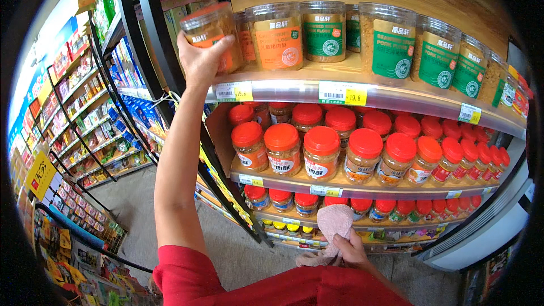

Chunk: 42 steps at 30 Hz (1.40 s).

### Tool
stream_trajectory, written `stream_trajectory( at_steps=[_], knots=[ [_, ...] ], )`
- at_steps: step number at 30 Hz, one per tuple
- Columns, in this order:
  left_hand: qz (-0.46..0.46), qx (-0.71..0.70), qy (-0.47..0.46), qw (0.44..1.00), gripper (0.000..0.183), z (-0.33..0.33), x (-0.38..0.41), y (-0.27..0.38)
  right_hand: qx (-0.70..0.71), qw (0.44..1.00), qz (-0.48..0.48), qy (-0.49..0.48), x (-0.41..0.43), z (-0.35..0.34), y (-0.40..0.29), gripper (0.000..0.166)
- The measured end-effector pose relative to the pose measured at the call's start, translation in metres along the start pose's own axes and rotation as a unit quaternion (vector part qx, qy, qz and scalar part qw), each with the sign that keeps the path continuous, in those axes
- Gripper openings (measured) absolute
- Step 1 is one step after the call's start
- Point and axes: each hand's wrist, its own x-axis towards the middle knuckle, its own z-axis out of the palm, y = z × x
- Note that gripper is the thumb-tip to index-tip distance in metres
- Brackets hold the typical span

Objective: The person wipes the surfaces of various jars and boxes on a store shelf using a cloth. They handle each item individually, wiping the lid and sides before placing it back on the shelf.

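My left hand (204,57) grips a clear plastic jar of pork floss (212,29) with an orange label, tilted at the left end of the top shelf (272,77). Whether its base touches the shelf I cannot tell. Just right of it stands another orange-labelled jar (278,36). Farther along are several green-labelled jars (393,42) with clear lids. Low in front of my body, my right hand (350,246) holds a bunched pink cloth (335,221), whose upper part hangs in front of the lower shelves.
Below, rows of red-lidded jars (321,148) fill a middle shelf, with smaller red-lidded jars (306,204) lower down. Price tags (342,93) line the shelf edges. A black shelf post (163,29) stands close to my left forearm. A white curved unit (480,225) borders the right side.
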Motion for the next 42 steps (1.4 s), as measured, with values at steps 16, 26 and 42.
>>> stream_trajectory(
  at_steps=[16, 26, 42],
  knots=[
    [0.256, 0.323, 0.086, 0.907, 0.088, 0.025, -0.019, 0.042, 0.009, 0.999, 0.029, 0.038, -0.026, -0.038, -0.018, 0.042],
    [0.299, 0.377, -0.158, 0.862, 0.076, 0.08, -0.016, 0.086, 0.017, 0.998, 0.031, 0.044, -0.052, -0.049, -0.018, 0.043],
    [0.065, 0.348, -0.089, 0.931, 0.11, 0.104, -0.034, 0.092, 0.019, 0.997, 0.053, 0.054, -0.073, -0.072, -0.013, 0.038]
  ],
)
